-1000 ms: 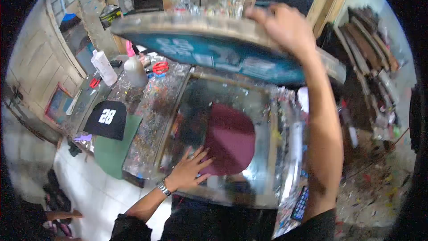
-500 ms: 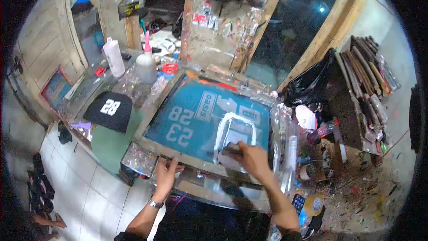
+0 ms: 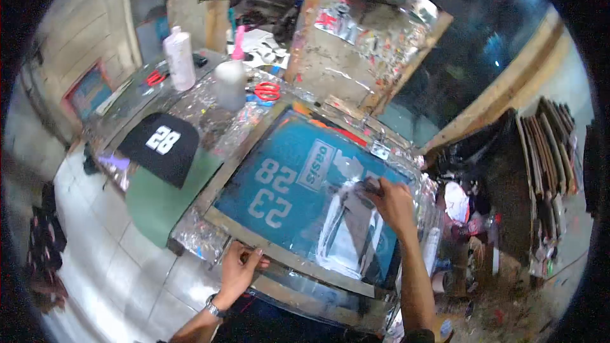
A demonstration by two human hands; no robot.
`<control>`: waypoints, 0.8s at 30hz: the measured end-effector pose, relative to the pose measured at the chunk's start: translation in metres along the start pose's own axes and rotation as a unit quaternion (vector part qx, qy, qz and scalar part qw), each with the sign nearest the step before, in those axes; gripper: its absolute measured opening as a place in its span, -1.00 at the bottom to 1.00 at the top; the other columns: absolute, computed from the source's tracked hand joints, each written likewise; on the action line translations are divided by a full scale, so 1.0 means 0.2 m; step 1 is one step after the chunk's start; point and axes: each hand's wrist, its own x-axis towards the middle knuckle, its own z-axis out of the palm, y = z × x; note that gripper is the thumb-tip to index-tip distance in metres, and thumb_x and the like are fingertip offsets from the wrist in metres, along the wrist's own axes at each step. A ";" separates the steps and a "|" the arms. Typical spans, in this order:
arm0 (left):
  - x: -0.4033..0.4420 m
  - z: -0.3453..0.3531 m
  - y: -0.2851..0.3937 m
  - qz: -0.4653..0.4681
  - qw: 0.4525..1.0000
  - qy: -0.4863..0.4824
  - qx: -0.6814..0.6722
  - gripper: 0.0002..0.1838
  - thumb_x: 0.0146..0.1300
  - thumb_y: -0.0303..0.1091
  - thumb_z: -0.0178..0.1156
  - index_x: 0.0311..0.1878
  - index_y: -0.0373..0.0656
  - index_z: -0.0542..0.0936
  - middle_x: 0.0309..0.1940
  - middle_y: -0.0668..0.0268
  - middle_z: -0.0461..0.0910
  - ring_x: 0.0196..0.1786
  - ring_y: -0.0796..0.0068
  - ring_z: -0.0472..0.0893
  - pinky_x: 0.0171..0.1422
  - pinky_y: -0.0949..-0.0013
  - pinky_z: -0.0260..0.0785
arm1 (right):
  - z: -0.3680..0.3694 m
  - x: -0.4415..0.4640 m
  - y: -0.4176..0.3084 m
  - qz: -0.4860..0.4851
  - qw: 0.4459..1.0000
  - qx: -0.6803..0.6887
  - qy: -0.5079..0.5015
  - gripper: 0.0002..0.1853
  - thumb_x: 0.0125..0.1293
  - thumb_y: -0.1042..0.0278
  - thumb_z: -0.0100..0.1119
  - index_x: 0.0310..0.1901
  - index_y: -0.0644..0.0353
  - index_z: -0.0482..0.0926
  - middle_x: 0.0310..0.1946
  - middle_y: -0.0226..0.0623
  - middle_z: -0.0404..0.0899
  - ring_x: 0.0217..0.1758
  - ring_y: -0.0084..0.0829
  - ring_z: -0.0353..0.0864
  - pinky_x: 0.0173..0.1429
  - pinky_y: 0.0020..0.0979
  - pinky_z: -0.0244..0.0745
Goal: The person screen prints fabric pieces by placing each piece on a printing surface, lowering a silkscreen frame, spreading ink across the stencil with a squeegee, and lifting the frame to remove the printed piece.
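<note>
A blue screen-printing frame point(image 3: 235, 231) lies before me, its mesh showing pale numbers and lettering. White ink outlines a rectangle on the mesh's near right part. My right hand point(image 3: 395, 203) grips a small dark squeegee point(image 3: 368, 189) at the top of that rectangle; the hand hides much of the tool. With fingers curled, my left hand point(image 3: 240, 272) holds the near wooden edge of the frame. To the left of the frame sits a black cap panel point(image 3: 162, 146) with a white 28, over a green sheet point(image 3: 162, 209).
Behind the cap panel stand a white bottle point(image 3: 180, 60) and a squeeze bottle point(image 3: 230, 82) with a pink nozzle. Red-handled scissors point(image 3: 267, 91) lie near the frame's far left corner. Stacked wooden-edged boards point(image 3: 549, 152) lean at the right, beside a black plastic bag point(image 3: 480, 143).
My right hand has moved the squeegee away from me, from the rectangle's near end to its far end. My left hand's fingers have curled more at the frame edge. The view has shifted.
</note>
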 end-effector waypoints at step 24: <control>0.00 0.01 -0.02 -0.035 0.999 0.011 0.012 -0.66 0.46 -0.33 0.10 0.12 -0.38 0.34 -0.27 0.13 0.57 -0.31 0.30 0.70 -0.25 0.35 0.61 | 0.07 -0.19 -0.14 0.107 0.987 -0.009 -0.123 -0.72 0.26 0.15 0.22 -0.15 0.09 0.41 -0.42 -0.16 0.63 -0.36 -0.04 0.66 -0.21 -0.03 0.55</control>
